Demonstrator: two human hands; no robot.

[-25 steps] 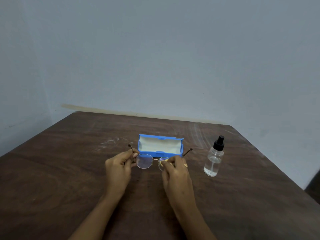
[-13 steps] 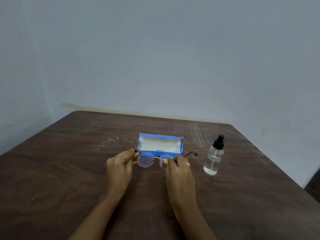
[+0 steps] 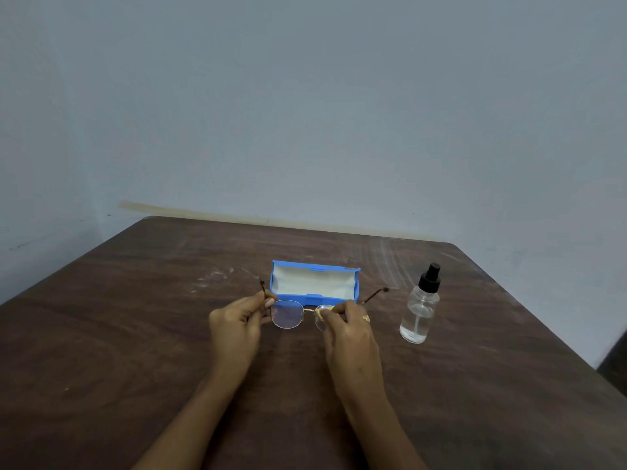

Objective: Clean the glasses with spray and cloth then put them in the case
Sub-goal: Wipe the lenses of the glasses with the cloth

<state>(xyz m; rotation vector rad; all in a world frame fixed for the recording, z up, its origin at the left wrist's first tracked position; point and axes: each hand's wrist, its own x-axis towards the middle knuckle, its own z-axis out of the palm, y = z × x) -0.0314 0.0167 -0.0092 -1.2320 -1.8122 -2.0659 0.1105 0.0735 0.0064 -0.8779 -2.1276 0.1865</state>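
Head view: I see round thin-wire glasses (image 3: 287,313) with clear lenses, held over the scratched dark wood table (image 3: 135,334), just before the open blue case (image 3: 314,283). The left hand (image 3: 234,320) pinches one temple; the right hand (image 3: 346,329) pinches a yellow cloth (image 3: 324,311) on the other lens.

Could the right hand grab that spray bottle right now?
Not at once, probably: the right hand pinches a cloth on the glasses. Otherwise nothing stands between it and the spray bottle.

Unfolded glasses (image 3: 287,313) before open blue case (image 3: 305,297)
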